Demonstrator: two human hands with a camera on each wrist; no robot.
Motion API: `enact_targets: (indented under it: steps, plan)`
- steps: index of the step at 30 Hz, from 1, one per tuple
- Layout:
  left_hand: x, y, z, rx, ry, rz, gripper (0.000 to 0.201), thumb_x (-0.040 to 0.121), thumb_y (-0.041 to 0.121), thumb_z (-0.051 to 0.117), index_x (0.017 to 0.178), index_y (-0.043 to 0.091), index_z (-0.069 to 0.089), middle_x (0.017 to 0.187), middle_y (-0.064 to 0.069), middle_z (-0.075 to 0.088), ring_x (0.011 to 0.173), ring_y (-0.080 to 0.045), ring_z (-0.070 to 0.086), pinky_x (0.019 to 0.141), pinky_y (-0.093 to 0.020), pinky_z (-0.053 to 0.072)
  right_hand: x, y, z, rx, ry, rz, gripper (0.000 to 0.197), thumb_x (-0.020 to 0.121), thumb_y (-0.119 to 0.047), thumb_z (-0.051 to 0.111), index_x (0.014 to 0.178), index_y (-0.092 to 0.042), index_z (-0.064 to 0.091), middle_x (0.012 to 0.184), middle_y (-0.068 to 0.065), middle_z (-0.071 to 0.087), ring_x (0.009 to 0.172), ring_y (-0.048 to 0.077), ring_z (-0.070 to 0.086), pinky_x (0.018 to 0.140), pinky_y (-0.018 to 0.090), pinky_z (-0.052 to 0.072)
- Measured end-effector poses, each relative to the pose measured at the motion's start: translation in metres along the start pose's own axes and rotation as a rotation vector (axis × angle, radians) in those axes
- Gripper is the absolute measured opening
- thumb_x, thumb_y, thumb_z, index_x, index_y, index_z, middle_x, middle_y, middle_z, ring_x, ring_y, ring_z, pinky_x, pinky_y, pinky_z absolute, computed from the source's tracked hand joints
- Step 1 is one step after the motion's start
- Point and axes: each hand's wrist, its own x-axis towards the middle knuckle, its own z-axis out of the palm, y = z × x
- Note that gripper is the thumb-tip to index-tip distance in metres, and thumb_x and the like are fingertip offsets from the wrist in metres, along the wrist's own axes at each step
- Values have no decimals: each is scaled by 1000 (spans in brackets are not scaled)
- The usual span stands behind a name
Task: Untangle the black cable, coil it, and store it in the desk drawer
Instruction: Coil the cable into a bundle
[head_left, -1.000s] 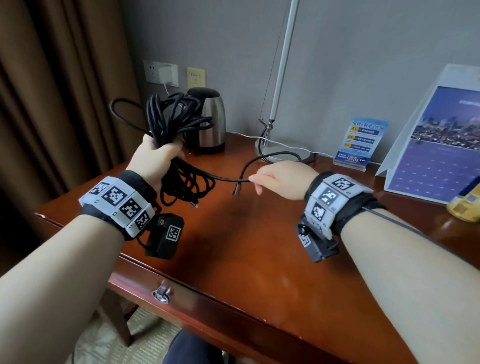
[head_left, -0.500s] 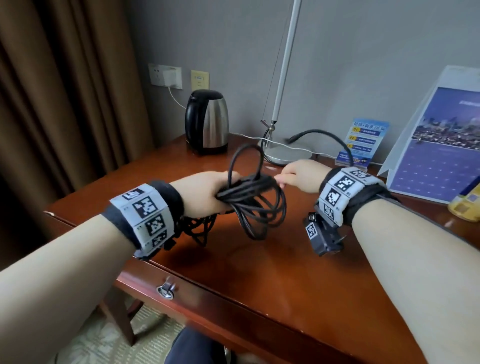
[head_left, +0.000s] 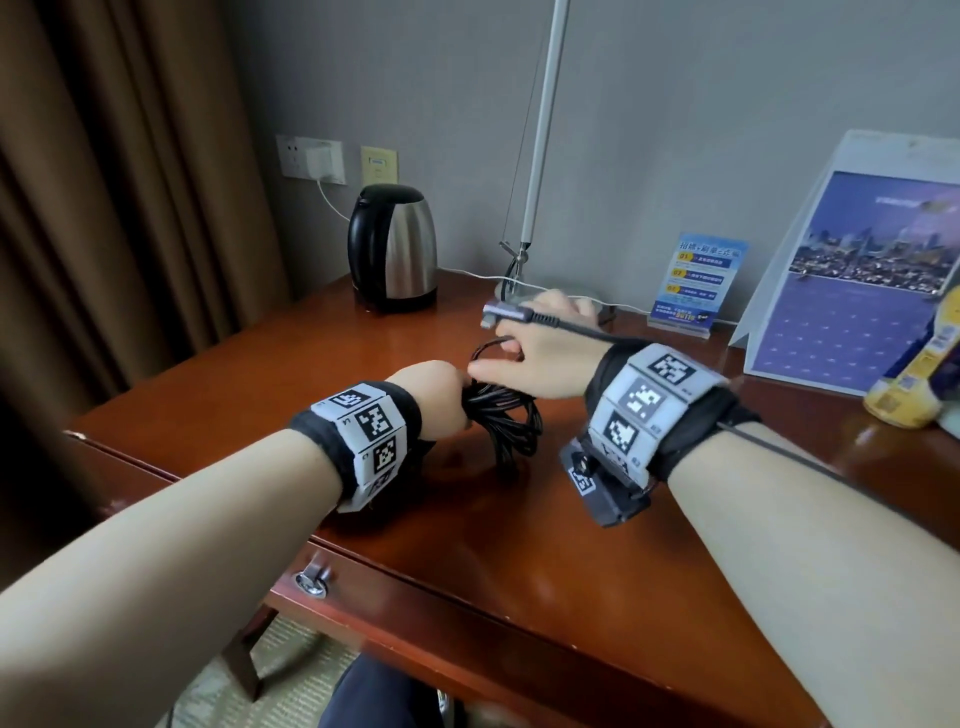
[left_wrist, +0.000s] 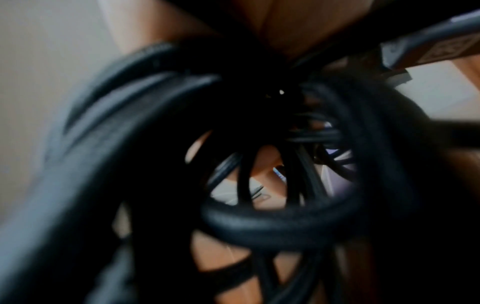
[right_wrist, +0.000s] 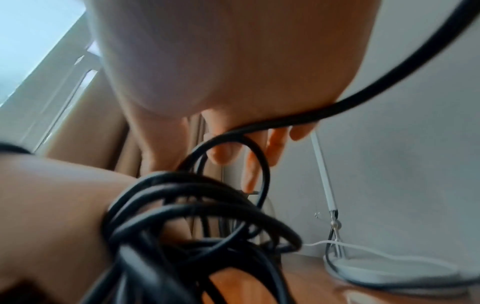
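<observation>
kettle (head_left: 393, 248) at the tabletop (head_left: 519, 519) back left, lamp base (head_left: 511, 291) right of it, calendar (head_left: 852, 280) far right; drawer (head_left: 415, 618) below the front edge.

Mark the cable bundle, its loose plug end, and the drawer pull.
cable bundle (head_left: 506, 415), head view: the coiled strands gripped by the left hand (head_left: 434, 397).
plug end (head_left: 506, 313), head view: the connector body above the right hand (head_left: 540, 358).
drawer pull (head_left: 310, 581), head view: the metal ring.

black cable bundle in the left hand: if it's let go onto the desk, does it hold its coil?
Probably not: the black cable shows uneven, crossing loops, no tie visible. The left hand alone grips it. Its connector end lies across the right hand, likely to trail.
</observation>
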Motion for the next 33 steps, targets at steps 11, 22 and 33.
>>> enact_targets:
  steps: [11, 22, 33]
  plan:
    - [3, -3, 8, -55, -38, -60, 16, 87, 15, 45, 102, 15, 50, 102, -6, 60, 88, -24, 57, 77, -32, 47, -2, 4, 28, 234, -124, -95, 48, 70, -61, 63, 59, -20, 39, 68, -3, 43, 62, 16, 47, 55, 28, 36]
    - [2, -4, -1, -259, -27, -131, 18, 89, 14, 50, 105, 11, 42, 92, -7, 53, 82, -25, 53, 67, -31, 41, 16, 47, 22, 209, 101, 408, 28, 94, -33, 37, 85, -18, 59, 99, 7, 56, 98, 30, 52, 87, 36, 37]
    - [-1, -1, -11, -285, 55, -150, 21, 86, 17, 57, 105, 13, 49, 88, -2, 52, 83, -22, 54, 69, -30, 42, -4, 68, -6, 1062, 216, 378, 53, 100, -46, 16, 128, -18, 52, 128, 7, 57, 123, 24, 49, 93, 29, 37]
